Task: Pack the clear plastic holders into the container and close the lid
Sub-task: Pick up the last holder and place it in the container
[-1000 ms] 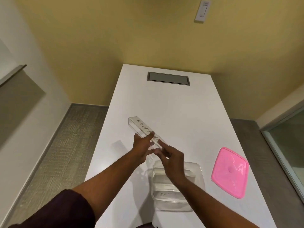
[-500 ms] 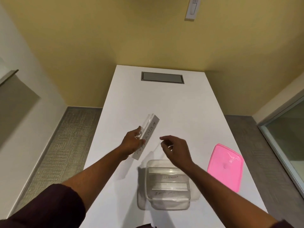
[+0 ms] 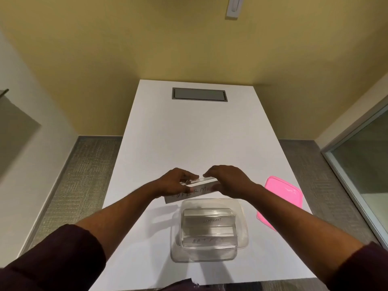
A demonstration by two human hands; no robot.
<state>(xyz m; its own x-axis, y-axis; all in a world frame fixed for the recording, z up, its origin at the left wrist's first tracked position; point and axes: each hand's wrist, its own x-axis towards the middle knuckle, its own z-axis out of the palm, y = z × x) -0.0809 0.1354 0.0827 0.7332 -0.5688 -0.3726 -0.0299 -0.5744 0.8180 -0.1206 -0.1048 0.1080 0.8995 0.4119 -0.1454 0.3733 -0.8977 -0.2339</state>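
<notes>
Clear plastic holder point(image 3: 192, 191) w/ a handwritten label is held crosswise above the white table point(image 3: 189, 131), just beyond the far rim of the container point(image 3: 243, 219). Label lettering only partly readable; fingers cover both ends of it. Left hand point(image 3: 175, 183) grips the holder's left part, fingers curled over its top edge, thumb underneath. Right hand point(image 3: 227, 181) pinches the right end, fingertips point(image 3: 206, 174) on the top edge, thumb prob. below but blurred. Both hands closed on the same holder, none free.

Container is clear, rounded-square, lid off, sits on the table near the front edge. Inside: two more clear holders lying flat one behind the other, the far one point(image 3: 207, 219) w/ label reading approx. "ELEPHANT", the near one point(image 3: 209, 241) w/ fainter writing I can't read for sure.

Pink lid point(image 3: 281, 198) lies flat on the table to the right of the container, apart from it, near the table's right edge, partly hidden behind the right forearm.

Farther out: grey recessed panel point(image 3: 199, 94) at the table's far end, yellow wall point(image 3: 147, 38) behind w/ a white switch point(image 3: 234, 6) up top.
</notes>
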